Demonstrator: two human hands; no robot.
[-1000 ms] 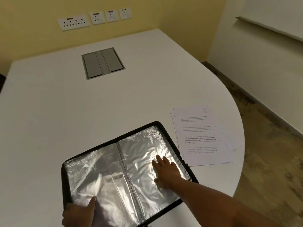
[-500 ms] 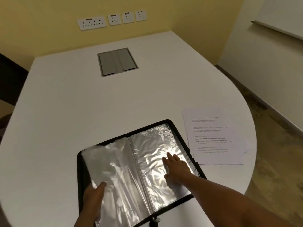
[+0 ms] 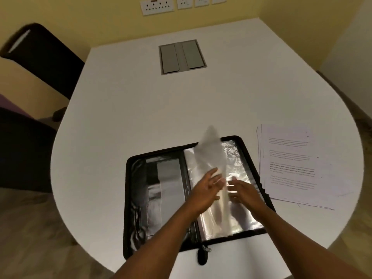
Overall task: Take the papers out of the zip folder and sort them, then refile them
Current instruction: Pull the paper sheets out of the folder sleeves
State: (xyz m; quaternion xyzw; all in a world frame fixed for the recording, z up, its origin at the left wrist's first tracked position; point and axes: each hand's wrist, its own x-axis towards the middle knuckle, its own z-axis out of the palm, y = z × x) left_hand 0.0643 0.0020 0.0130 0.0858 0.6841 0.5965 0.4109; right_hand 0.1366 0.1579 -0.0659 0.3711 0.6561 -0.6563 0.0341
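Head view shows the black zip folder (image 3: 136, 198) lying open on the white table (image 3: 120, 107), with the stack of papers (image 3: 291, 168) just beside its right edge. Left hand (image 3: 207, 190) has its fingers straight against a clear plastic sleeve (image 3: 211, 154) that stands up mid-turn (blurred). Right hand (image 3: 244, 191) rests with straight, spread fingers on the shiny sleeves of the folder's right half.

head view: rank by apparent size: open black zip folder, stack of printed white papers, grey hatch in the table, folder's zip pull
Largest to smallest:
1. open black zip folder
2. stack of printed white papers
3. grey hatch in the table, though it lies farther from the camera
4. folder's zip pull
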